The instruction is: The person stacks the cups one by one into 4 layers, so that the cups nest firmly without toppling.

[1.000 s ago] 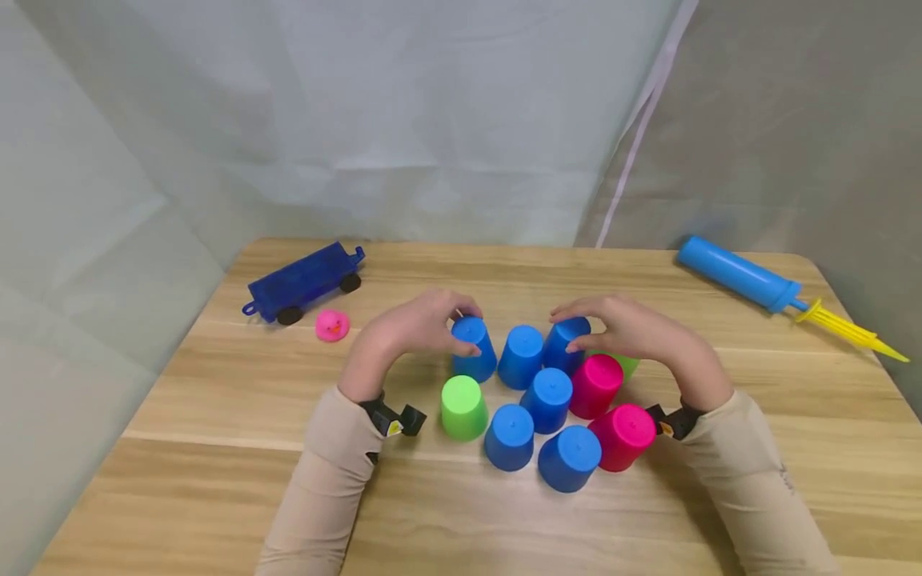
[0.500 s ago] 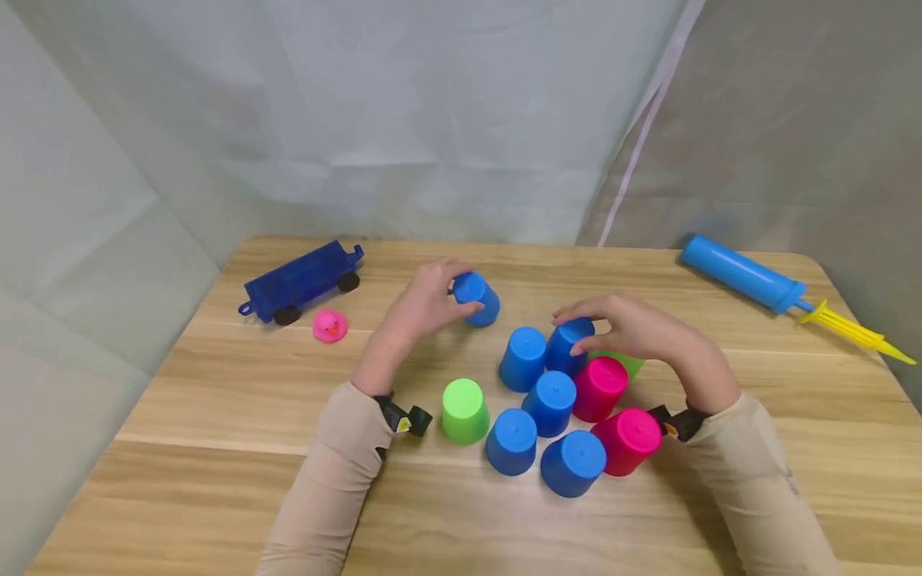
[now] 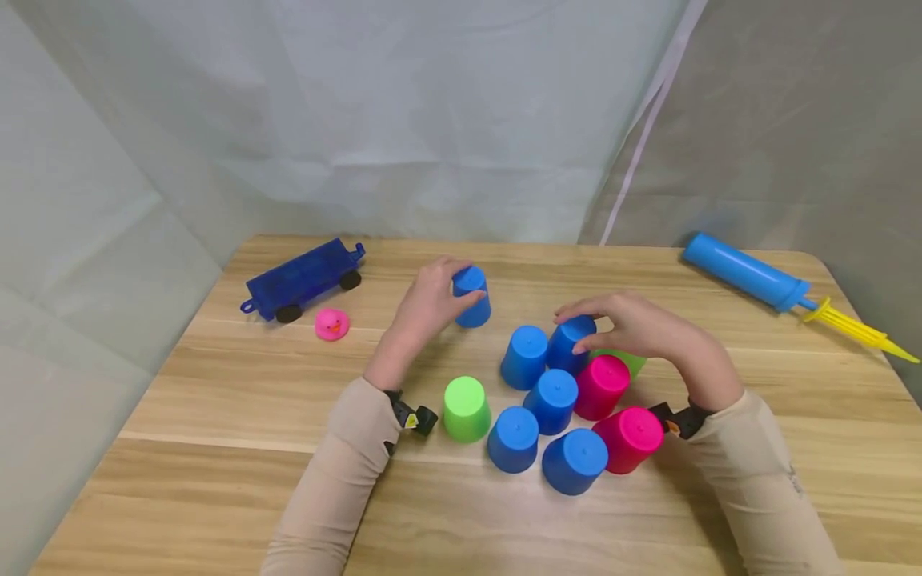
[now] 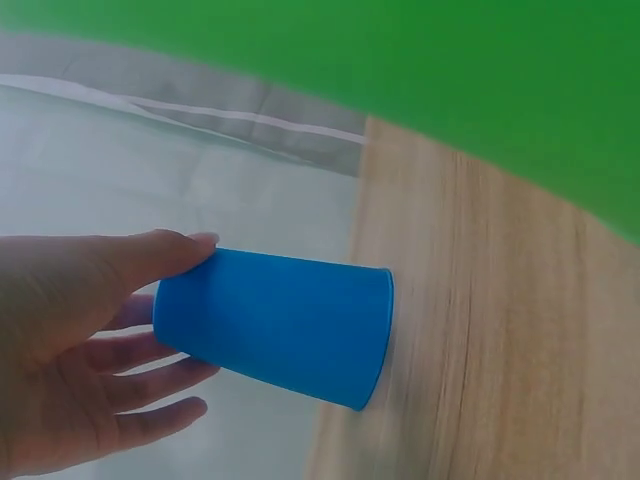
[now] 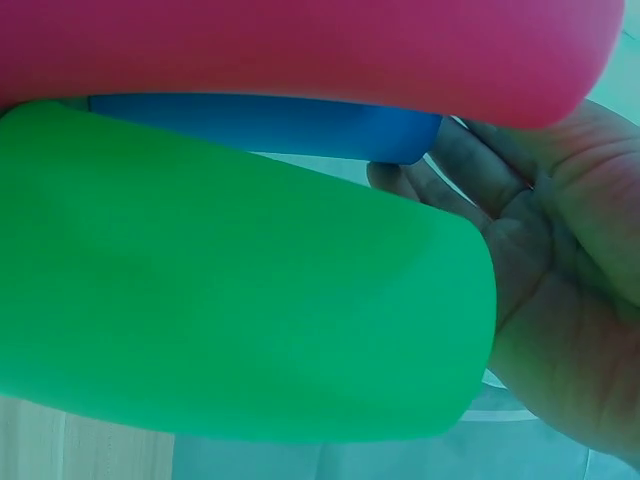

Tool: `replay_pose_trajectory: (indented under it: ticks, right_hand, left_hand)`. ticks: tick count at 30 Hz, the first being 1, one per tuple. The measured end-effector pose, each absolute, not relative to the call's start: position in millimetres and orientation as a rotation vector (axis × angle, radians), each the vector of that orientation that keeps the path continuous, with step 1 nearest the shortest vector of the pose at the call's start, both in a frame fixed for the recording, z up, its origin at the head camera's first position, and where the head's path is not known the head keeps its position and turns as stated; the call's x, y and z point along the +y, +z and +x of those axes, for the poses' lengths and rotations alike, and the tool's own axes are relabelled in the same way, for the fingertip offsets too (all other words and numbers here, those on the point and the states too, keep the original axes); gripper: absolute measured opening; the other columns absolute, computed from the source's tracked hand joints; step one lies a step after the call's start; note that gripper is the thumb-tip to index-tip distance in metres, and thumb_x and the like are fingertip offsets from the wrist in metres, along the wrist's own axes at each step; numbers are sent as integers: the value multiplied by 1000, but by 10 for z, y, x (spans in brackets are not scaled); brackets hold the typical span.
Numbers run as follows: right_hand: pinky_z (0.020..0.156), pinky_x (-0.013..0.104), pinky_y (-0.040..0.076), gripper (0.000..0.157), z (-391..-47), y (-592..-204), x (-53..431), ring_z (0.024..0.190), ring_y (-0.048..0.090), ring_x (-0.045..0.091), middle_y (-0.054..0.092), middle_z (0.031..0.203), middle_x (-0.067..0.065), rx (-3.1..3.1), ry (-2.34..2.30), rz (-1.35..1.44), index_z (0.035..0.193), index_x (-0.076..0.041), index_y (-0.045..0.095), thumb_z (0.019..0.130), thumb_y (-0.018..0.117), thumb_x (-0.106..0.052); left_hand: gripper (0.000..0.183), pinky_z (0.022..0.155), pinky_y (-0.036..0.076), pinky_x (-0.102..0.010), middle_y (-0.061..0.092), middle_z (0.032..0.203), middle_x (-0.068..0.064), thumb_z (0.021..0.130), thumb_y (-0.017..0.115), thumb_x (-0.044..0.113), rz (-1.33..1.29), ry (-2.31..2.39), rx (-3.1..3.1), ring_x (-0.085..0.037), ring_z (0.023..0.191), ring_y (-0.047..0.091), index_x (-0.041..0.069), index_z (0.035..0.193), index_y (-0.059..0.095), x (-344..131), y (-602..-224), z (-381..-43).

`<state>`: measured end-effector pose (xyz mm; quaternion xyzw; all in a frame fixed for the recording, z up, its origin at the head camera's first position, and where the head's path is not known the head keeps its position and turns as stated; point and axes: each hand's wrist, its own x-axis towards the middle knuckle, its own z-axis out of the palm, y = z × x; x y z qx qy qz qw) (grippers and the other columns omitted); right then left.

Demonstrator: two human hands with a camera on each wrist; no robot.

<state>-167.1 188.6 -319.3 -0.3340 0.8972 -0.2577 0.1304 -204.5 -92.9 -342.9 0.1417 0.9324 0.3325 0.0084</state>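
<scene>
My left hand (image 3: 434, 298) holds a blue cup (image 3: 473, 300) near the back of the table, apart from the other cups. In the left wrist view, the thumb and fingers are around that cup's narrow base (image 4: 275, 325), its wide rim toward the wood. My right hand (image 3: 630, 324) grips another upside-down blue cup (image 3: 567, 346) at the back of the group, thumb on the near side and fingers behind. Close to it are a blue cup (image 3: 524, 358), a pink cup (image 3: 602, 387) and a partly hidden green cup (image 5: 240, 290).
Nearer stand several more upside-down cups: a green cup (image 3: 467, 410), a front blue cup (image 3: 575, 462) and a pink cup (image 3: 629, 440). A blue toy wagon (image 3: 306, 278) and pink rubber duck (image 3: 332, 324) lie back left. A blue hand pump (image 3: 745, 272) lies back right.
My left hand has carried its blue cup from the group's left end toward the back of the table, where it now looks more upright. The right hand keeps its place on its blue cup.
</scene>
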Motion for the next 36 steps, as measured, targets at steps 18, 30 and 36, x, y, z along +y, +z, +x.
replay_pose_trajectory:
  ticks: [18, 30, 36]
  right_hand:
    - [89, 47, 49, 48, -1663, -3195, 1900, 113, 58, 30, 61, 123, 10, 2620, -733, -1001, 123, -7, 62, 78, 76, -17]
    - [81, 39, 54, 48, -1639, -3228, 1882, 102, 64, 25, 66, 115, 10, 2733, -590, -1196, 119, -7, 64, 76, 78, -19]
    - [78, 36, 55, 48, -1584, -3204, 1870, 104, 63, 28, 63, 119, 14, 2760, -587, -1191, 120, -5, 63, 77, 77, -18]
  left_hand:
    - [67, 104, 36, -48, 44, 140, -8, 83, 68, 42, 860, 904, 2953, -27, 127, 43, 16, 139, 43, -906, -3216, -1889]
    - [52, 86, 50, -34, 55, 124, -1, 82, 71, 35, 1034, 942, 2639, -17, 109, 52, 15, 128, 56, -702, -3211, -1686]
    - [53, 89, 49, -29, 55, 125, 1, 81, 71, 40, 1021, 785, 2583, -14, 111, 53, 18, 127, 57, -641, -3240, -1620]
